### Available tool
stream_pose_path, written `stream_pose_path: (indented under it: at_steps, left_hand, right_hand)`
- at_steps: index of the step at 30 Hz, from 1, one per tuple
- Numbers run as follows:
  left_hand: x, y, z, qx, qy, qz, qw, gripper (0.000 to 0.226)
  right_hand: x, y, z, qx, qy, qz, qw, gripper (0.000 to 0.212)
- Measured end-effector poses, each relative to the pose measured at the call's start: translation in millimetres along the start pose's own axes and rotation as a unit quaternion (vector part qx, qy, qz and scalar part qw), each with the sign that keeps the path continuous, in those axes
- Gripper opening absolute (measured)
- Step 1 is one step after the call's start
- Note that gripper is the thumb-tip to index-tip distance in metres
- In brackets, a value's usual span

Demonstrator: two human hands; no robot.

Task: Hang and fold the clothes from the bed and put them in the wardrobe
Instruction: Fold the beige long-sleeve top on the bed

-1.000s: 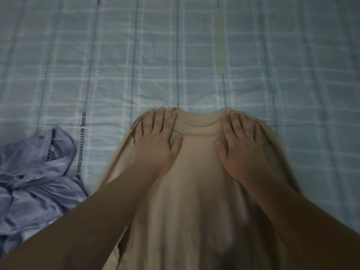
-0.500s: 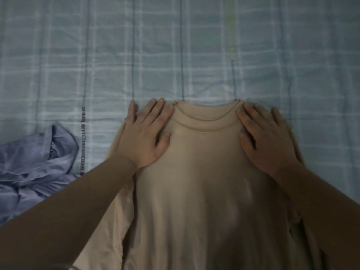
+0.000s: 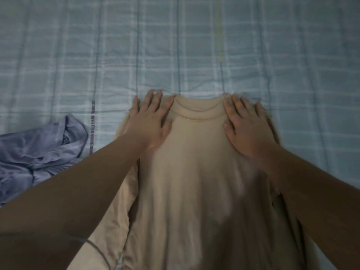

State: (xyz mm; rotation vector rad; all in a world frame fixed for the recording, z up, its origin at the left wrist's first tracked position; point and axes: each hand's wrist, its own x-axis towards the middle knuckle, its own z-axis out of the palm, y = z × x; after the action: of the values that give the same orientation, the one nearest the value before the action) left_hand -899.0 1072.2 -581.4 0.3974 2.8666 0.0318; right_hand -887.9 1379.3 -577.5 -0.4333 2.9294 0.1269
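1. Pressing down on the beige shirt (image 3: 194, 182) with the left hand (image 3: 150, 121) and the right hand (image 3: 247, 125), one on each shoulder, either side of the collar (image 3: 198, 112). Palms flat, fingers straight and a little spread, grasping nothing.
2. Spread out on the checked bed sheet (image 3: 292, 55), with the collar at the far end and the body running back toward the camera. Lower hem out of view.
3. Compared with a second ago: moved apart, from close beside the collar outward to the shoulder edges. Outer fingers of the left hand now reaching the edge of the cloth, perhaps touching the sheet. Slightly blurred at the right wrist, so probably sliding at this moment.
4. Meaning for the task: smoothed and widened at the top, so likely almost ready for the first fold. Loose cloth along the left side not yet flat.
5. Waiting at the left, apart from the shirt: a crumpled blue-grey garment (image 3: 39, 149). No wardrobe or hanger visible.
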Motion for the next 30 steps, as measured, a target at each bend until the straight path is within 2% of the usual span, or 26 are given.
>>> stream_pose_path:
  at_steps: [2,7,10,15,18,20,23,25,27,28,30]
  left_hand:
    - [-19,11,-7,-0.001,0.023,0.003,1.000,0.063]
    - [-114,45,3,-0.047,0.048,0.042,0.997,0.059]
    - [-196,62,28,-0.118,0.032,0.043,0.992,0.057]
    - [-336,85,68,-0.137,-0.038,0.069,0.987,0.055]
    - [-400,90,78,-0.195,-0.075,-0.002,0.978,0.063]
    - [-430,92,78,-0.229,-0.061,-0.073,0.969,0.067]
    - [-449,99,75,-0.283,-0.048,-0.232,0.930,0.072]
    - [-451,103,70,-0.337,-0.048,-0.359,0.869,0.056]
    - [-450,103,66,-0.371,-0.070,-0.449,0.810,0.027]
    - [-450,103,64,-0.371,-0.092,-0.464,0.799,0.022]
    - [-450,101,59,-0.356,-0.158,-0.453,0.802,0.013]
  right_hand:
    - [-21,-15,-10,-0.004,0.019,-0.008,1.000,0.060]
    - [-121,-57,-8,0.102,0.027,-0.022,0.994,0.059]
    - [-200,-72,3,0.154,0.008,0.006,0.988,0.058]
    - [-326,-93,16,0.226,-0.041,0.086,0.969,0.053]
    - [-381,-101,24,0.245,-0.059,0.119,0.960,0.059]
    - [-406,-107,24,0.290,-0.061,0.187,0.937,0.056]
    - [-419,-115,12,0.385,-0.084,0.371,0.841,0.057]
    - [-414,-112,7,0.393,-0.093,0.453,0.795,0.052]
    - [-409,-108,3,0.387,-0.126,0.481,0.776,0.043]
    - [-409,-106,2,0.382,-0.151,0.480,0.775,0.039]
    - [-414,-102,5,0.358,-0.209,0.460,0.785,0.030]
